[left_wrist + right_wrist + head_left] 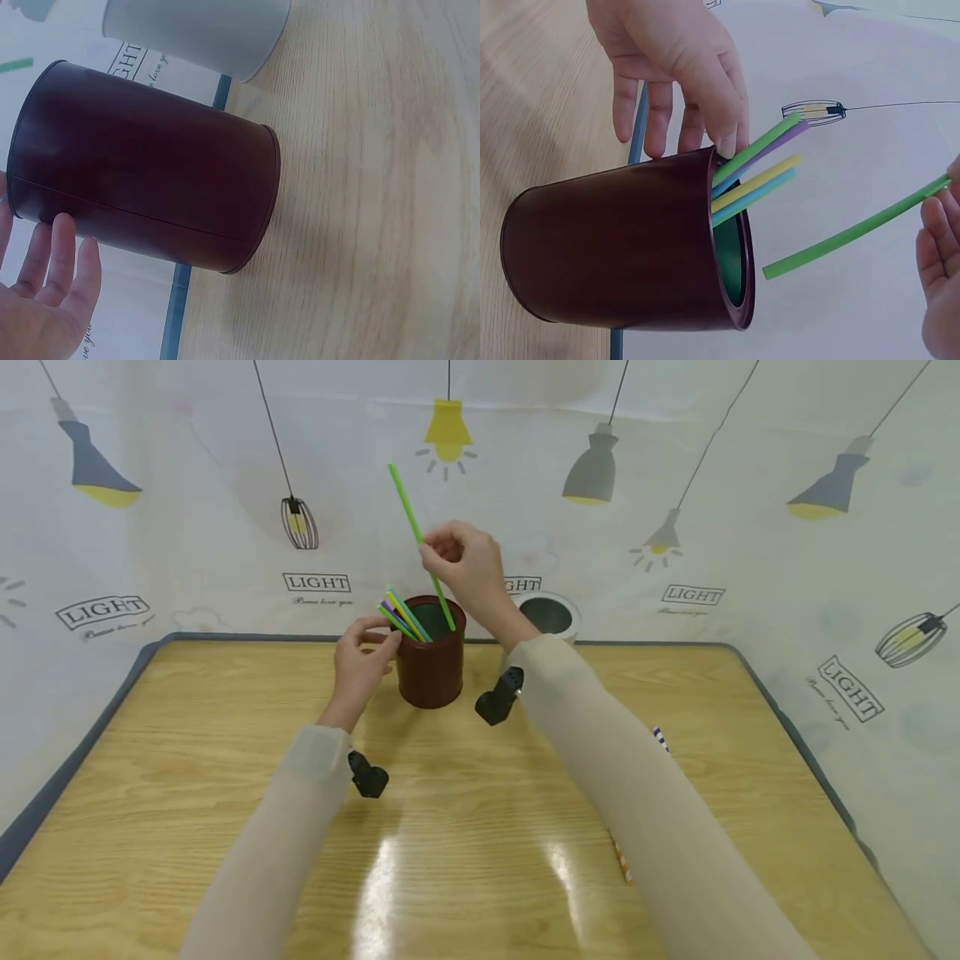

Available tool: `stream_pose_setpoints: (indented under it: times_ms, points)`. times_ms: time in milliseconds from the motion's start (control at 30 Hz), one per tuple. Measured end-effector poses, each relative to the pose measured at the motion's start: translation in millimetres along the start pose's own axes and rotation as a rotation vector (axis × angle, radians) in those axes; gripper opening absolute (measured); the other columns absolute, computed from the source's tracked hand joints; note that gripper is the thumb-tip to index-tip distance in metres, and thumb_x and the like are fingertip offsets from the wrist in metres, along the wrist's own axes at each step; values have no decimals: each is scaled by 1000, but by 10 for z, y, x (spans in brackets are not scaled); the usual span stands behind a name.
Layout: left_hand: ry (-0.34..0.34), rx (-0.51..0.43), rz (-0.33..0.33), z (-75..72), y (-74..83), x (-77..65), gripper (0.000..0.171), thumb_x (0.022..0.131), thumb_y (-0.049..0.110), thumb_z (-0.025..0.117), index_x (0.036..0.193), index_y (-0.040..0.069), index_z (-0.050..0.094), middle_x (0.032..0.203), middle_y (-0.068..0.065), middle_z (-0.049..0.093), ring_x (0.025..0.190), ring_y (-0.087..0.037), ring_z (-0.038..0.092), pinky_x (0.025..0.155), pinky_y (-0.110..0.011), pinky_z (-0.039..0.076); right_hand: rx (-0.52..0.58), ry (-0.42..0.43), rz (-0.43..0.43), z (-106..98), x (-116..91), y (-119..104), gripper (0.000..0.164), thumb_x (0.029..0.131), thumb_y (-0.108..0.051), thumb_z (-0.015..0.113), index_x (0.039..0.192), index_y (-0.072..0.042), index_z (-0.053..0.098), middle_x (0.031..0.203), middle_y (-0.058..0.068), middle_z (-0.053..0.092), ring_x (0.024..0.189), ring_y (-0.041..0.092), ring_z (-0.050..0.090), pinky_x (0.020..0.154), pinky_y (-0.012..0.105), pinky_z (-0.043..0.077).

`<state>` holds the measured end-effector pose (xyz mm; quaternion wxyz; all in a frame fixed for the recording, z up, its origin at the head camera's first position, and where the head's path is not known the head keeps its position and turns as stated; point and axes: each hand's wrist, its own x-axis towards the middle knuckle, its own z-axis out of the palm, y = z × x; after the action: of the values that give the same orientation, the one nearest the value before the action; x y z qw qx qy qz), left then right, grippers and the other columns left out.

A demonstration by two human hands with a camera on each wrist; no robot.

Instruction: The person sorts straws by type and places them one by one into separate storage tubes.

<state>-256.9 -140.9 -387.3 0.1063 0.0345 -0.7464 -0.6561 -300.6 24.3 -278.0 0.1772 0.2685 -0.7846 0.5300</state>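
A dark brown cylindrical container stands upright on the table. Several drinking straws, green, purple, yellow and blue, lean out over its rim. My left hand is at that rim beside the straws, holding it between thumb and index finger; the other fingers spread along the container's outer side. My right hand pinches a green straw between thumb and fingertips. This straw slants above the container, and its lower end hangs just over the green-lined mouth, apart from the other straws.
A white cylindrical container stands right of the brown one, partly hidden behind my right wrist. Near my right sleeve lie a blue-and-white striped straw and an orange-and-white one, both partly covered. A lamp-printed sheet rises behind the table.
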Motion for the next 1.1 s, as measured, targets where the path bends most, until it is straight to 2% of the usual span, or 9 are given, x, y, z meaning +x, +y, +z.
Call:
stream_pose_setpoints:
  times_ms: [167, 400, 667, 900, 1100]
  points:
    - [4, 8, 13, 0, -6, -2, 35, 86, 25, 64, 114, 6, 56, 91, -7, 53, 75, -29, 60, 60, -29, 54, 0, 10, -19, 91, 25, 10, 12, 85, -9, 63, 93, 0, 65, 78, 7, 61, 65, 13, 56, 61, 21, 47]
    - [-7, 13, 6, 14, 14, -22, 34, 86, 26, 64, 114, 8, 57, 93, -8, 54, 79, -33, 60, 60, -27, 54, -15, -32, 36, 147, -23, 125, 10, 85, -9, 64, 91, -1, 65, 78, 6, 62, 65, 11, 57, 59, 20, 48]
    - [-10, 14, 14, -7, 19, -11, 36, 86, 27, 64, 115, 6, 56, 93, -9, 53, 79, -32, 60, 60, -28, 54, -63, -162, 81, 187, -130, 242, 9, 85, -10, 63, 90, -2, 65, 82, 6, 64, 71, 12, 59, 64, 21, 49]
    - [-5, 19, 29, 4, 12, -11, 34, 87, 26, 64, 114, 7, 57, 92, -8, 54, 79, -33, 61, 63, -37, 54, -158, -292, 97, 181, -238, 385, 9, 86, -12, 63, 91, -5, 66, 83, 3, 64, 72, 11, 58, 66, 21, 49]
    - [-3, 17, 31, -1, 20, -13, 35, 86, 25, 64, 115, 5, 56, 91, -8, 54, 80, -34, 60, 58, -28, 53, -204, -366, 101, 164, -305, 453, 9, 86, -12, 62, 91, -5, 65, 84, 3, 64, 73, 11, 59, 66, 22, 49]
